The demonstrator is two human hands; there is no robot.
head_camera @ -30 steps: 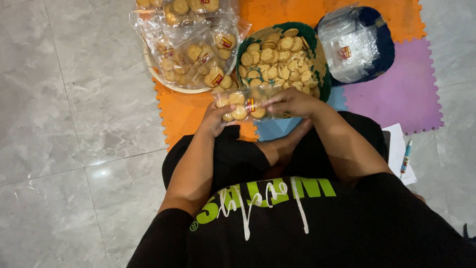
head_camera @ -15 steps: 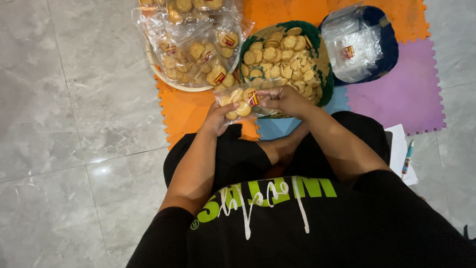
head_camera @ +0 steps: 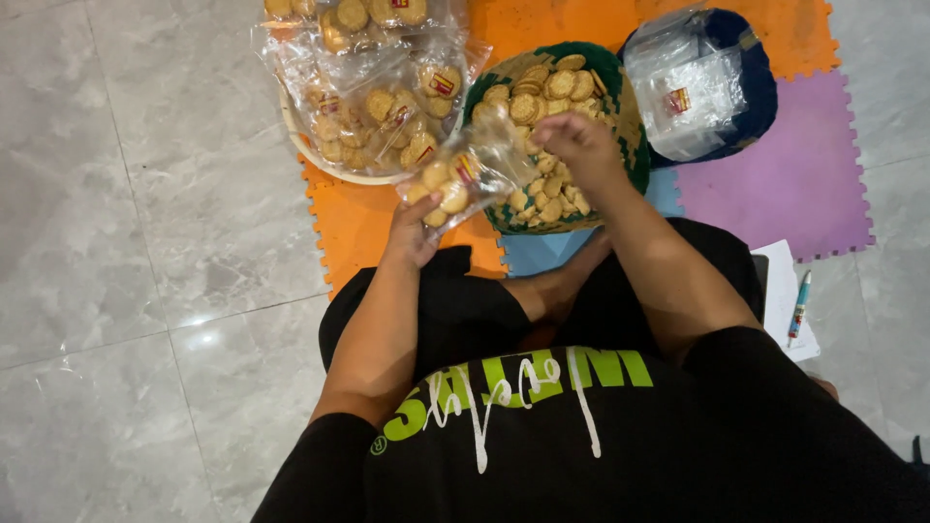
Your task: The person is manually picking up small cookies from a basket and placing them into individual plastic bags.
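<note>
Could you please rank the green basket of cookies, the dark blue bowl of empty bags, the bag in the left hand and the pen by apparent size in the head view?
1. Green basket.
2. Dark blue bowl, slightly smaller.
3. Bag in the left hand.
4. Pen, clearly smallest.

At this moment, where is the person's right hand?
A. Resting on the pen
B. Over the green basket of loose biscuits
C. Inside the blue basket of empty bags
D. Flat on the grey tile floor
B: the right hand reaches over the green basket of loose biscuits, while the left hand holds a clear biscuit bag.
</note>
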